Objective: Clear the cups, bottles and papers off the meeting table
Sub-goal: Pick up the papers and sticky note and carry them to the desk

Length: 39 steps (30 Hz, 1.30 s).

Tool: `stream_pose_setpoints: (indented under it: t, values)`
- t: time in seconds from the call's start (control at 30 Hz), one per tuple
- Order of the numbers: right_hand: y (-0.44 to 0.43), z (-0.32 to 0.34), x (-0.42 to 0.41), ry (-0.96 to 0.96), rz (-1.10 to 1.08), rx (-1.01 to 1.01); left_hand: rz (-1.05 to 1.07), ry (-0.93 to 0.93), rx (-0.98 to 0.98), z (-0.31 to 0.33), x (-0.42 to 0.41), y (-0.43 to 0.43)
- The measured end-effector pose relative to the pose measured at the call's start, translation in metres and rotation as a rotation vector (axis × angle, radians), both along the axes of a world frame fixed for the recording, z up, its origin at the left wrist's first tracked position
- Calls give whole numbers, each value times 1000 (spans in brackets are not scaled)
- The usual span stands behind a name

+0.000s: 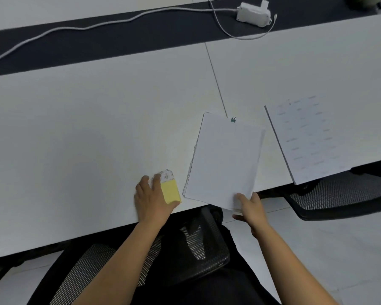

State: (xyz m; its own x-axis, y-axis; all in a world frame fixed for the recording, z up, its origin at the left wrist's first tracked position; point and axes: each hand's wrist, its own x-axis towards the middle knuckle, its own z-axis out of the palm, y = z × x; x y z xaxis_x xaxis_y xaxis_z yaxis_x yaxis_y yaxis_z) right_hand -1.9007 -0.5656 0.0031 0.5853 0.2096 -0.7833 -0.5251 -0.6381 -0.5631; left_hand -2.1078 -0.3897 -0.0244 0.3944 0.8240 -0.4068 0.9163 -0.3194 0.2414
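White paper sheets (pixel 224 155) in a loose stack lay at the near edge of the pale worktop (pixel 75 128), one corner pinched by the right hand (pixel 251 209). The left hand (pixel 150 200) gripped a yellow sticky-note pad (pixel 171 191). Held so, sheets could slip to the floor (pixel 317 243). Print on the other page (pixel 310 137) was too blurry to read.

A white power adapter (pixel 253 13), with what appears to be a plug in its top, lies on a dark strip (pixel 97 47), its white cable (pixel 75 28) snaking leftward, while two black mesh chairs (pixel 198 245) (pixel 339 194) stand over a pale tiled floor (pixel 317 249).
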Motion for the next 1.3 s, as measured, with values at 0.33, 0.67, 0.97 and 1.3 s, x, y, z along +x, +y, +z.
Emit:
stream_pose_setpoints:
  t: [0.33, 0.67, 0.97, 1.3]
  values:
    - [-8, 7, -4, -45, 2, 81, -83, 199, -100, 5, 12, 22]
    - [-3, 15, 1, -84, -26, 150, 70, -263, -270, 26, -13, -9]
    - [6, 92, 16, -336, 85, 315, 573, -833, -55, 126, -11, -11]
    - [19, 167, 0, -378, 180, 659, 1015, -1329, 257, 241, -39, -55]
